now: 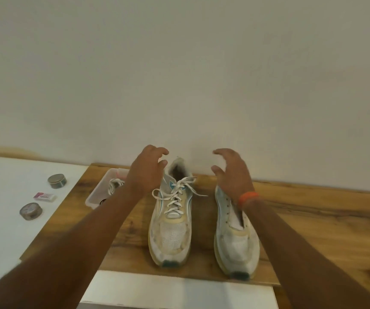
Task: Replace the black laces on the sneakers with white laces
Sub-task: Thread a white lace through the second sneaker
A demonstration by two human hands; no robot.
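Far left, on the white surface, sit two tape rolls with a small pink-and-white packet between them. On the wooden table, a clear tray holds a coiled white lace. Left hand hovers, fingers loosely curled, holding nothing. Beside it, the left sneaker is laced in white. Right hand, orange wristband, spread and empty above the right sneaker, which has no lace that I can see.
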